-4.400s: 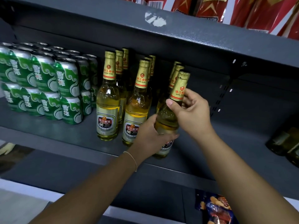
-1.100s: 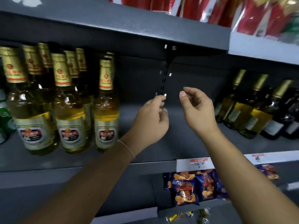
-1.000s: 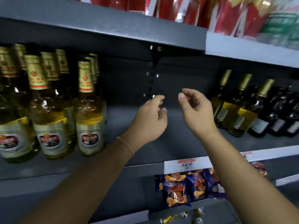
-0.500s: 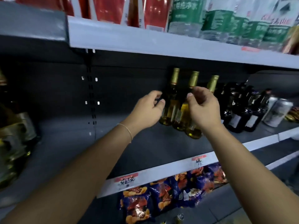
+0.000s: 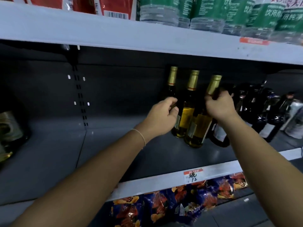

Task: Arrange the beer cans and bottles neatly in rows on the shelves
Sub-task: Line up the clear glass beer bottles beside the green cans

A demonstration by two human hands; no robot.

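Here, frame centre: left hand (image 5: 161, 117) grips rear gold-foil-capped yellow glass bottle (image 5: 170, 86), right hand (image 5: 219, 106) pinches front matching bottle's (image 5: 199, 126) neck, on grey metal shelf (image 5: 114, 153)

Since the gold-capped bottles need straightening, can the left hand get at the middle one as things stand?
Probably yes. The left hand grips the rearmost bottle, right beside the middle bottle, whose near side shows bare; the right hand grips the front bottle's neck.
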